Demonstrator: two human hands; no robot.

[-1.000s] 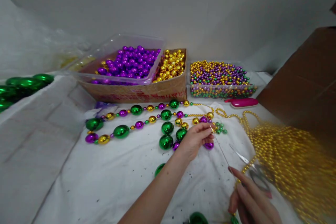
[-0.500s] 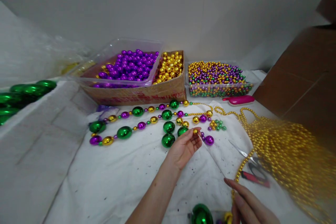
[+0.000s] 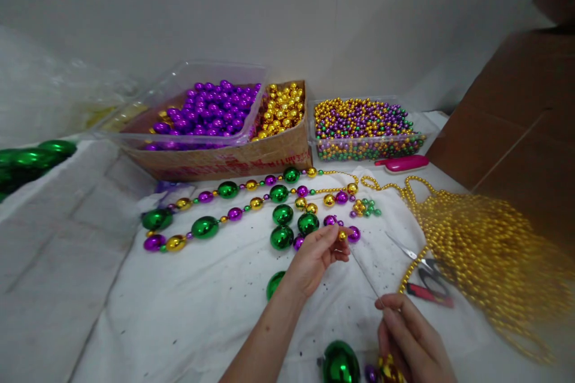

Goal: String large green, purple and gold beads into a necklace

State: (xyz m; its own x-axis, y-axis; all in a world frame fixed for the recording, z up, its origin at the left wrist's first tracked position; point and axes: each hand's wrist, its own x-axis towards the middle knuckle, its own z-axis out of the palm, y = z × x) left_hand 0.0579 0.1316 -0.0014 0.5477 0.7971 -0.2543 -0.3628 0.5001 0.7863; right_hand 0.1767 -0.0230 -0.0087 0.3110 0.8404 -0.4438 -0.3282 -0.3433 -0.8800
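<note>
My left hand (image 3: 317, 257) pinches a small gold bead (image 3: 342, 235) just in front of several loose green and purple beads (image 3: 282, 237). My right hand (image 3: 411, 344), fingers closed, grips the near end of a thin needle (image 3: 363, 275) that slants up toward the gold bead. Strung beads (image 3: 341, 364), one large green and smaller purple and gold ones, lie at the bottom edge by my right hand. A beaded strand (image 3: 229, 190) of green, gold and purple beads lies in a loop on the white cloth (image 3: 179, 305) beyond.
A clear tub of purple beads (image 3: 202, 112), a cardboard box of gold beads (image 3: 281, 109) and a tub of small mixed beads (image 3: 363, 127) line the back. A pink tool (image 3: 402, 163), scissors (image 3: 422, 266) and a heap of gold bead strings (image 3: 485, 245) lie right. Green beads (image 3: 31, 158) sit far left.
My left hand drew back from the small bead cluster with a gold bead pinched. My right hand slid left and closer with the needle; the strung beads came into view below.
</note>
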